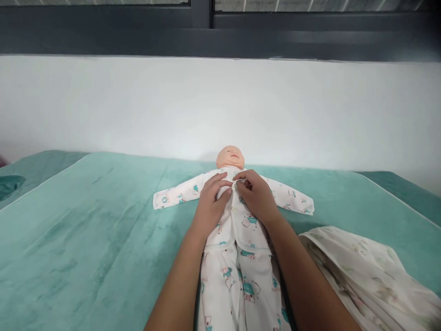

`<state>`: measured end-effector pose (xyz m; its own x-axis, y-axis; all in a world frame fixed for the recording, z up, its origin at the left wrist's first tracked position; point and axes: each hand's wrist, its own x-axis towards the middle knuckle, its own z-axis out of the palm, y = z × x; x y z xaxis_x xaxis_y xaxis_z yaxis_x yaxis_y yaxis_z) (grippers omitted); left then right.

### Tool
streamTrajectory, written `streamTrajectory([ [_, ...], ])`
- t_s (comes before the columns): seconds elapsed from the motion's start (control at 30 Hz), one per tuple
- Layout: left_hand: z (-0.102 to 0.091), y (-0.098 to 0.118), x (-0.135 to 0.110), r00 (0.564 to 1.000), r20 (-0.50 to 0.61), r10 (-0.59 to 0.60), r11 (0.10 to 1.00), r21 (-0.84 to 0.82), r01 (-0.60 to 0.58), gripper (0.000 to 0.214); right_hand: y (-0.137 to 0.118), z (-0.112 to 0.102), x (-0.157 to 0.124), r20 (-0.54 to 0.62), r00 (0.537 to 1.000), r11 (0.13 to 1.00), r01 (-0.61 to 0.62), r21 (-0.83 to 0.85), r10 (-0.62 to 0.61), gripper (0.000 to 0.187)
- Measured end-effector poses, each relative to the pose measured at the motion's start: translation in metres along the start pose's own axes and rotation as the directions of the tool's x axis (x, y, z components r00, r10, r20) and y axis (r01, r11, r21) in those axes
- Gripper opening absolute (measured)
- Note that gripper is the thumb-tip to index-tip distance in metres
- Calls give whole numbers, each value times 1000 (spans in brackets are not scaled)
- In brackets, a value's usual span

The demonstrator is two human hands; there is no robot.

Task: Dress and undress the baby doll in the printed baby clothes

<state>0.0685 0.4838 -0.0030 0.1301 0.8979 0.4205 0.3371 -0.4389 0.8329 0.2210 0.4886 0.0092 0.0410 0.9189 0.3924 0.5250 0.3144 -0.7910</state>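
A baby doll lies on its back, its head towards the wall. It wears a white printed baby jacket with its sleeves spread out to both sides, and matching trousers. At the upper chest, my left hand pinches the jacket's front edge between thumb and fingers. Close beside it, my right hand has its fingers curled and pinched on the opposite front edge, by a small button. Lower on the front opening shows another pale button. My fingers partly hide the upper button.
A teal plush cover lies under the doll. At the lower right is a crumpled white patterned cloth, near my right forearm. Behind the doll's head rises a white wall, with a dark window frame above.
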Motion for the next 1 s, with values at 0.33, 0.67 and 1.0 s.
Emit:
streamTrajectory([
  [0.33,-1,1,1,999,10,-34,999,1,34,13,2,-13,3,162,984,958,-113,262,72,11],
  [0.67,3,3,1,999,-32,-22,999,49,24,10,3,-13,3,214,976,870,-128,476,26,10],
  [1.0,-34,9,-6,918,396,-35,999,-15,45,14,-18,-41,-6,428,903,997,-16,77,-18,21],
])
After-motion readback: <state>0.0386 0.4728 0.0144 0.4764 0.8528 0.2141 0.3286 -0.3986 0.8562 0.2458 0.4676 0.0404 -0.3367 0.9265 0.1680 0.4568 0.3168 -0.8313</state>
